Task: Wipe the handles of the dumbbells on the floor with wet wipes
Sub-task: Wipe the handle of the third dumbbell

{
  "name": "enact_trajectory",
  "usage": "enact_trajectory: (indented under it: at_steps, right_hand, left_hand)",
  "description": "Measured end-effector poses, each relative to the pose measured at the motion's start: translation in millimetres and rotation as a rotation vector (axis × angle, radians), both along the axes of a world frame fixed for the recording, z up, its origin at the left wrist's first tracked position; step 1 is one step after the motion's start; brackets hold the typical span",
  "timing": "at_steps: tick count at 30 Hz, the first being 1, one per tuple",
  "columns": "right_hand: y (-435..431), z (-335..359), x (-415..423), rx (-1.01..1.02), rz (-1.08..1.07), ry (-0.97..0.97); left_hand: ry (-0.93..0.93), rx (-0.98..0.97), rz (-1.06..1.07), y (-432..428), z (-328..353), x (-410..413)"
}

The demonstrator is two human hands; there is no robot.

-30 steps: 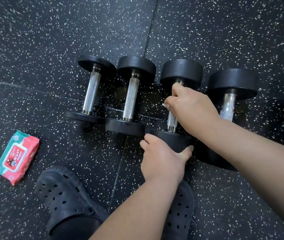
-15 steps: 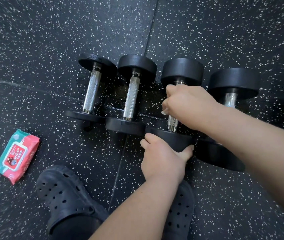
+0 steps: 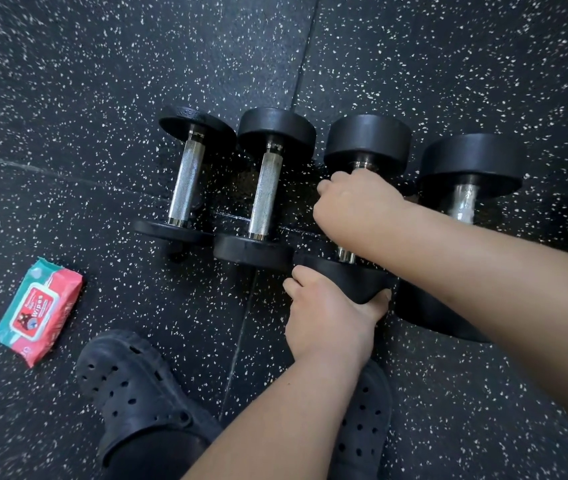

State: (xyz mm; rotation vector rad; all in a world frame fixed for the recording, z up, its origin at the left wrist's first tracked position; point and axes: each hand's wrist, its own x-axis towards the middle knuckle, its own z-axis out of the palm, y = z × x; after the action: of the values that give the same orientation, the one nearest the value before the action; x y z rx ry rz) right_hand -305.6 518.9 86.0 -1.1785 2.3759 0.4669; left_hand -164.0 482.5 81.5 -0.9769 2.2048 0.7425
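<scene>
Several black dumbbells with chrome handles lie side by side on the floor. My right hand (image 3: 355,206) is curled round the handle (image 3: 345,254) of the third dumbbell (image 3: 367,138), covering most of it; any wipe inside the fist is hidden. My left hand (image 3: 327,317) grips that dumbbell's near weight head from below. The two dumbbells to the left (image 3: 185,181) (image 3: 267,192) lie untouched. My right forearm crosses over the rightmost dumbbell (image 3: 471,161), whose handle looks shiny.
A red and teal pack of wet wipes (image 3: 38,310) lies on the speckled black rubber floor (image 3: 102,81) at the left. Two black perforated clogs (image 3: 126,386) (image 3: 365,420) stand at the bottom, close to the dumbbells' near ends.
My right hand has shifted on the third dumbbell's handle, so less bare chrome shows at its near end. My left hand keeps its hold on the weight head.
</scene>
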Motion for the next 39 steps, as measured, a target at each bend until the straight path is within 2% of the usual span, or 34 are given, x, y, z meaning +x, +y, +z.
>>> enact_trajectory:
  at_steps: [11,18,21,25,28,31,35,37,39]
  right_hand:
    - [14.9,0.3,3.0,-0.013,0.053,-0.287]
    - [46.6,13.7,-0.1,-0.193,0.014,-0.357]
    - [68.3,-1.4,12.3,-0.388,-0.165,-0.351]
    - [93.2,-18.2,20.8,-0.427,-0.525,-0.356]
    - [95.3,-33.9,22.7,-0.520,-0.979,-0.618]
    - [87.5,-44.9,21.3,-0.595,-1.291,-0.879]
    - [78.3,-53.0,14.4,-0.801,-1.660,-1.080]
    - [75.9,-60.8,12.7,-0.858,-1.752,-1.122]
    - [76.0,-67.3,16.4,-0.815,-1.678,-1.138]
  left_hand:
    - [0.007,-0.008,-0.011,-0.9,0.6,-0.3]
    - [0.001,-0.012,-0.023,-3.8,0.2,-0.1]
    - [0.009,-0.020,-0.026,-3.6,0.0,0.7]
    - [0.005,-0.023,-0.038,-3.3,-1.0,0.6]
    - [0.012,-0.027,-0.027,-3.2,-1.0,-0.1]
    - [0.011,-0.031,-0.042,-3.5,0.1,0.5]
    - [0.015,-0.036,-0.044,-4.7,-0.2,0.0]
    - [0.009,-0.034,-0.046,-4.0,-0.5,-0.4]
    - [0.009,-0.034,-0.044,-3.0,0.1,-0.3]
